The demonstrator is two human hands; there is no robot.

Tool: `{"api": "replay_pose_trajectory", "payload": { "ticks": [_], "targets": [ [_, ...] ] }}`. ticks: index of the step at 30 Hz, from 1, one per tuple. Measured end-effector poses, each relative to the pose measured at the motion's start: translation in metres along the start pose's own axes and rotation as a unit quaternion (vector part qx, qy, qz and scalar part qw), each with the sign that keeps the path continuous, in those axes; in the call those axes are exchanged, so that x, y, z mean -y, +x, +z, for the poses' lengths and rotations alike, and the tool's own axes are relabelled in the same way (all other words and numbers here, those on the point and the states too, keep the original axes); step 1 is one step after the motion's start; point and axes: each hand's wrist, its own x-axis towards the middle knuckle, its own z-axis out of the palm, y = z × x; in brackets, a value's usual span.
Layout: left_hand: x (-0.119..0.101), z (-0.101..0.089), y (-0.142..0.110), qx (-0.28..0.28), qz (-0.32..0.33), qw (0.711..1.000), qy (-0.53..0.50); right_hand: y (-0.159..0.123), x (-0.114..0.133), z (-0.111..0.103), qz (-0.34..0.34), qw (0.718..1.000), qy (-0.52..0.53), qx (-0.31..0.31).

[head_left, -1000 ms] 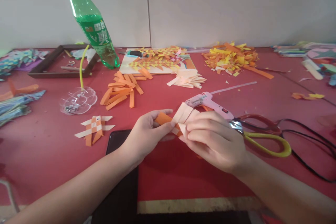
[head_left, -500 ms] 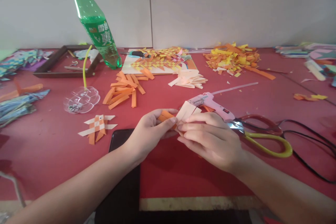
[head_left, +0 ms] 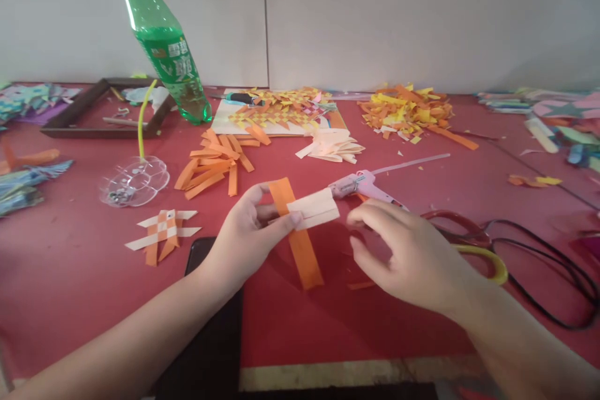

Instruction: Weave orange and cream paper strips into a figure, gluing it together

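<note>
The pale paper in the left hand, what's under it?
An orange strip shows above and below the pale paper. Where they cross, the paper and left hand hide some of it.

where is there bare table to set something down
Bare red tabletop lies left of the woven paper fish, and between the glue stick and the orange scraps to its right. Crowded: around the right hand, with glue gun, scissors and black cord; and the back left, with frame and green bottle.

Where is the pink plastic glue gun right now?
In the head view, the pink plastic glue gun lies right of centre on the red table, partly behind the right hand.
</note>
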Motion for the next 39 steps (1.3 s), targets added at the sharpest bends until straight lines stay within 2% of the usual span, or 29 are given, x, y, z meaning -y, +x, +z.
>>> {"api": "replay_pose_trajectory", "payload": {
  "ticks": [3, 6, 13, 17, 19, 21, 24, 25, 27, 29, 31, 33, 35, 39],
  "targets": [
    [-0.001, -0.001, -0.001, 0.016, -0.012, 0.998, 0.052, -0.005, -0.008, -0.004, 0.020, 0.995, -0.051, 0.086],
    [0.003, 0.000, -0.003, 0.026, 0.012, 0.993, 0.115, -0.008, -0.016, -0.006, 0.020, 0.991, -0.030, 0.129],
    [0.014, 0.002, -0.009, -0.009, 0.098, 0.956, 0.277, -0.013, -0.021, -0.015, 0.015, 0.988, 0.023, 0.149],
    [0.015, 0.000, -0.011, -0.017, 0.119, 0.930, 0.347, -0.011, -0.024, -0.015, 0.007, 0.982, 0.039, 0.183],
    [0.016, 0.000, -0.012, -0.014, 0.118, 0.926, 0.359, -0.008, -0.020, -0.013, 0.033, 0.980, 0.078, 0.181],
    [0.017, 0.000, -0.012, -0.003, 0.113, 0.928, 0.356, -0.004, -0.011, -0.009, 0.065, 0.971, 0.175, 0.150],
    [0.020, 0.002, -0.014, 0.010, 0.131, 0.918, 0.375, 0.002, 0.006, 0.004, 0.109, 0.930, 0.343, 0.080],
    [0.021, 0.003, -0.015, 0.012, 0.154, 0.905, 0.397, 0.003, 0.011, 0.009, 0.124, 0.924, 0.357, 0.053],
    [0.020, 0.006, -0.018, 0.014, 0.216, 0.857, 0.467, 0.004, 0.015, 0.020, 0.130, 0.942, 0.309, 0.018],
    [0.018, 0.010, -0.021, 0.014, 0.284, 0.780, 0.557, 0.003, 0.016, 0.029, 0.086, 0.966, 0.242, -0.002],
    [0.015, 0.012, -0.024, 0.005, 0.343, 0.689, 0.639, 0.002, 0.014, 0.033, 0.025, 0.980, 0.198, -0.017],
    [0.012, 0.012, -0.025, -0.006, 0.378, 0.622, 0.686, 0.002, 0.013, 0.033, -0.015, 0.986, 0.165, -0.020],
    [0.011, 0.010, -0.024, 0.023, 0.373, 0.594, 0.712, 0.002, 0.013, 0.029, -0.044, 0.990, 0.133, -0.002],
    [0.012, 0.002, -0.022, 0.137, 0.310, 0.592, 0.731, 0.000, 0.013, 0.021, -0.091, 0.991, 0.092, 0.044]
  ]
}}
